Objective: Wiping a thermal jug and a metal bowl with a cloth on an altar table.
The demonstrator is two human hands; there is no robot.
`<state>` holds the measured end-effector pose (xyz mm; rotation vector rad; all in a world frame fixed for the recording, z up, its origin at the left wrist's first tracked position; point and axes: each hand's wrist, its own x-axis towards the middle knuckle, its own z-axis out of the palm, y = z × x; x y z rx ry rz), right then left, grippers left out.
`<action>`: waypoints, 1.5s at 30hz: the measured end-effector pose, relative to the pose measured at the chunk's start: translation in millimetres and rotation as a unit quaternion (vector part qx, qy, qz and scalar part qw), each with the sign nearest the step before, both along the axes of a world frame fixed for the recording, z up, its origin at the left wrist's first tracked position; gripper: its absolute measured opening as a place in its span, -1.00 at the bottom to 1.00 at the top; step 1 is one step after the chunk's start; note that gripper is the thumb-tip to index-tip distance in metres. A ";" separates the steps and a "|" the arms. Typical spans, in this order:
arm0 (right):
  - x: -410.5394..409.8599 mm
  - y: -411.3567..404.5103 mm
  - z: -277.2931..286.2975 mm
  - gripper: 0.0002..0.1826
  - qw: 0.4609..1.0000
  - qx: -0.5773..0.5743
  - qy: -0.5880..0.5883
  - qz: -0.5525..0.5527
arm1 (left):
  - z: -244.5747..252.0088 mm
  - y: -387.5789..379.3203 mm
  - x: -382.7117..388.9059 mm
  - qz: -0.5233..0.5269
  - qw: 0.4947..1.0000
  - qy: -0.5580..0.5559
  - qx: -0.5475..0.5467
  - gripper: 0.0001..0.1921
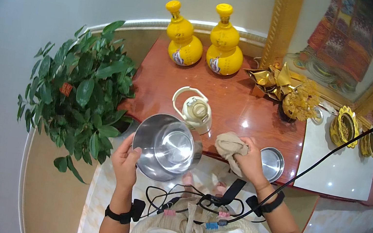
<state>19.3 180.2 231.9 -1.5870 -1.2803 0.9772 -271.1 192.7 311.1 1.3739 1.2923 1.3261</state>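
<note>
A shiny stainless steel bowl [166, 148] is tilted with its inside facing up towards me, and my left hand [127, 158] grips its left rim. My right hand [249, 158] holds a crumpled beige cloth [229, 146] just right of the bowl, apart from it. Right of that hand, a small round metal dish [271, 164] rests at the front edge of the reddish wooden table [225, 104]. Behind the bowl stands a cream-coloured bottle [197, 112] with a loop handle.
Two yellow gourd-shaped bottles [185, 46] [225, 50] stand at the table's back. A leafy plant [84, 88] is at the left. Gold ornaments [300, 102] and a large framed picture [343, 42] are at the right. A black cable [332, 152] crosses above my right forearm.
</note>
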 end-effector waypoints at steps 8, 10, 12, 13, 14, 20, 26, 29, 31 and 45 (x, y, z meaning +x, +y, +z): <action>-20.5 -23.4 89.5 -0.49 0.918 0.363 0.025 0.157 | -8.7 27.6 35.3 -0.008 0.964 -0.255 -0.075 -0.57; -28.7 -19.2 87.1 -0.53 0.895 0.413 -0.082 0.144 | -12.0 28.7 53.0 -0.022 0.962 -0.252 -0.105 -0.58; -30.6 -13.9 87.5 -0.57 0.862 0.451 -0.188 0.132 | -4.2 24.7 69.2 -0.035 0.962 -0.246 -0.109 -0.59; -29.2 -10.7 89.3 -0.61 0.850 0.462 -0.229 0.107 | -1.2 23.6 76.4 -0.044 0.965 -0.240 -0.101 -0.58; -27.4 -7.6 92.2 -0.65 0.837 0.470 -0.269 0.083 | -2.4 24.7 78.5 -0.055 0.965 -0.237 -0.100 -0.58; -19.6 9.4 125.0 -0.65 0.872 0.455 -0.160 0.080 | -2.5 32.0 71.1 -0.118 0.961 -0.218 -0.126 -0.53; 6.7 45.1 111.6 -0.52 0.891 0.235 0.293 0.256 | 9.8 35.3 66.8 -0.213 0.953 -0.171 -0.130 -0.52; -8.6 58.2 90.1 -0.67 0.838 0.166 0.442 0.274 | 2.4 38.4 68.5 -0.256 0.904 -0.306 -0.153 -0.58; -21.4 51.6 95.1 -0.75 0.803 -0.009 0.549 0.231 | 2.3 43.5 66.6 -0.305 0.807 -0.450 -0.230 -0.58; -60.6 55.8 64.4 -0.73 0.563 -0.064 0.822 0.056 | 23.6 49.0 101.0 0.029 0.923 -0.336 -0.184 -0.77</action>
